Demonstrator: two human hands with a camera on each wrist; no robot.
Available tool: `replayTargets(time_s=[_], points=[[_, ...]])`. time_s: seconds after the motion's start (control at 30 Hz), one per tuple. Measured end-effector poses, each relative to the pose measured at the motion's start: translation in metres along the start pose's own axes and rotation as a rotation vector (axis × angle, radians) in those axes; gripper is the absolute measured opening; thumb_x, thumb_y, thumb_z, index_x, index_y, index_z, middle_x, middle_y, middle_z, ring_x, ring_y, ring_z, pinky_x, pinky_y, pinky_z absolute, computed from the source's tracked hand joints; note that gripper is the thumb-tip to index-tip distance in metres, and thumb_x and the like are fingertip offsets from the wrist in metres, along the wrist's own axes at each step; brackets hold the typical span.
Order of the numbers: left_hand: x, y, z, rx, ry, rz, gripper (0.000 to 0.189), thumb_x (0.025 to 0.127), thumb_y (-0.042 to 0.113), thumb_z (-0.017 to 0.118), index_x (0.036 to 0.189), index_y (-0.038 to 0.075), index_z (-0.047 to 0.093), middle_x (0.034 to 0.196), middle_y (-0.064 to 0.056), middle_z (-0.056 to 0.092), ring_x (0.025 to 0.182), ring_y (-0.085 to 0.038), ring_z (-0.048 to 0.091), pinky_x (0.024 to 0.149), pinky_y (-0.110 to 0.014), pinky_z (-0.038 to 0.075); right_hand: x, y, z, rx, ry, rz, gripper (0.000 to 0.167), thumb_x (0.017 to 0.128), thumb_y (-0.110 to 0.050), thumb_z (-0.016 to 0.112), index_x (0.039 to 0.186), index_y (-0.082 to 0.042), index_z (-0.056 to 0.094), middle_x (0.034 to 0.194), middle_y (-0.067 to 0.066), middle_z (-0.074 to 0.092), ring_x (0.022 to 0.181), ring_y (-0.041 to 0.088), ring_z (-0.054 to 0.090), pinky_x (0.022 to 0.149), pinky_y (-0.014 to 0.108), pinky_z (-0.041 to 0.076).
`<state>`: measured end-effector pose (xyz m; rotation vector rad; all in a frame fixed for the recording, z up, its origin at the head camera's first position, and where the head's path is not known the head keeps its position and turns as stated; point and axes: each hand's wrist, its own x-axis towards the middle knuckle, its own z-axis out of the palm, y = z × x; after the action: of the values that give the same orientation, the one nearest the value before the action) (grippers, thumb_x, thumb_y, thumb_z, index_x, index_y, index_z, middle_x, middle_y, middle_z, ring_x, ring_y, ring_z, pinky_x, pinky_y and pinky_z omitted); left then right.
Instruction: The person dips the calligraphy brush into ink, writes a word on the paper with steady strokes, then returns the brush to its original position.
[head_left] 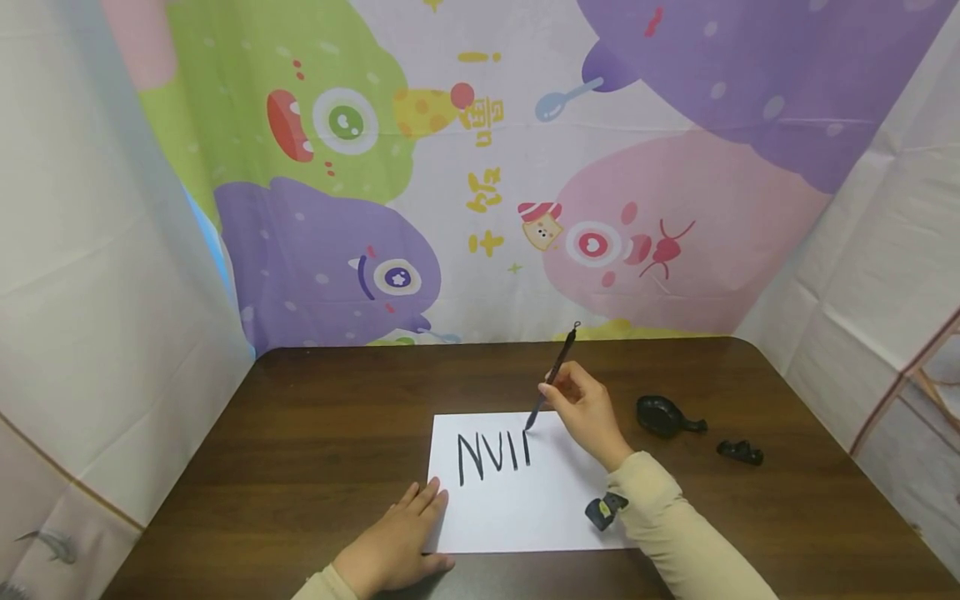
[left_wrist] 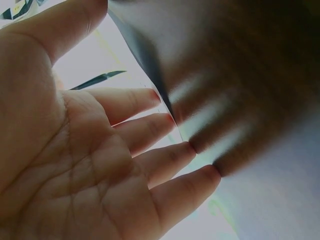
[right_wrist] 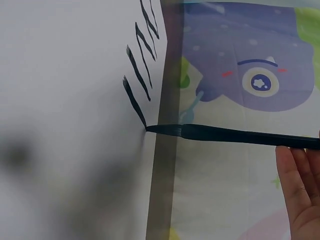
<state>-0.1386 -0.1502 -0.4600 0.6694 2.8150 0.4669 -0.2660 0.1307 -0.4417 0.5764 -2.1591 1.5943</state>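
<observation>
My right hand [head_left: 588, 408] pinches a dark brush [head_left: 557, 367] with a small loop at its top end. Its black tip [right_wrist: 155, 129] meets the upper end of the last stroke on a white sheet of paper [head_left: 525, 517]. Black strokes [head_left: 491, 457] like an N, a V and two upright lines run across the sheet's upper left part. With fingers stretched out, my left hand [head_left: 397, 533] rests on the sheet's lower left edge and the table. The left wrist view shows that palm [left_wrist: 80, 165] and the fingertips at the paper.
On the brown table [head_left: 315, 433], a black round dish with a short handle [head_left: 663, 417] lies to the right of the paper. Beside it is a small black brush rest [head_left: 740, 452]. A cartoon-printed curtain [head_left: 487, 300] hangs behind the table's far edge.
</observation>
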Motion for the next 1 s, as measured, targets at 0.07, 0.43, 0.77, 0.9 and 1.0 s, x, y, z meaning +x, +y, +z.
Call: replayTargets(time_s=[0.07, 0.43, 0.77, 0.9, 1.0], points=[[0.000, 0.000, 0.000, 0.001, -0.002, -0.001, 0.082, 0.082, 0.041, 0.075, 0.142, -0.006, 0.044, 0.153, -0.026, 0.036, 0.139, -0.051, 0.034, 0.102, -0.069, 0.037, 0.000, 0.000, 0.001, -0.005, -0.005, -0.001, 0.012, 0.088, -0.003, 0.070, 0.092, -0.003, 0.059, 0.083, 0.013, 0.065, 0.076, 0.016, 0.066, 0.067, 0.027, 0.060], [0.000, 0.000, 0.000, -0.005, -0.006, -0.002, 0.082, 0.082, 0.041, 0.074, 0.143, -0.006, 0.044, 0.153, -0.027, 0.036, 0.139, -0.051, 0.034, 0.102, -0.070, 0.037, -0.003, 0.001, -0.001, -0.077, -0.012, -0.022, 0.011, 0.088, -0.006, 0.071, 0.093, -0.006, 0.061, 0.084, 0.008, 0.066, 0.078, 0.012, 0.067, 0.067, 0.024, 0.059], [0.001, 0.001, -0.002, 0.001, -0.009, -0.003, 0.081, 0.082, 0.040, 0.075, 0.142, -0.006, 0.044, 0.153, -0.027, 0.036, 0.139, -0.051, 0.034, 0.103, -0.068, 0.037, -0.004, 0.001, -0.007, -0.130, 0.008, -0.039, 0.011, 0.087, -0.005, 0.071, 0.092, -0.004, 0.062, 0.083, 0.007, 0.066, 0.078, 0.008, 0.065, 0.067, 0.021, 0.058], [0.000, 0.002, -0.003, -0.006, -0.010, -0.006, 0.082, 0.082, 0.040, 0.075, 0.142, -0.006, 0.044, 0.153, -0.027, 0.036, 0.139, -0.051, 0.034, 0.103, -0.069, 0.036, -0.006, 0.000, -0.009, -0.151, 0.011, -0.033, 0.011, 0.087, -0.005, 0.071, 0.092, -0.005, 0.062, 0.084, 0.006, 0.066, 0.079, 0.008, 0.065, 0.068, 0.021, 0.058], [0.000, 0.002, -0.002, -0.010, -0.009, -0.008, 0.082, 0.082, 0.039, 0.075, 0.142, -0.006, 0.044, 0.153, -0.027, 0.036, 0.139, -0.051, 0.034, 0.103, -0.069, 0.036, -0.007, -0.001, -0.010, -0.169, 0.009, -0.030, 0.011, 0.087, -0.006, 0.072, 0.092, -0.006, 0.062, 0.084, 0.006, 0.067, 0.079, 0.009, 0.064, 0.068, 0.021, 0.058]])
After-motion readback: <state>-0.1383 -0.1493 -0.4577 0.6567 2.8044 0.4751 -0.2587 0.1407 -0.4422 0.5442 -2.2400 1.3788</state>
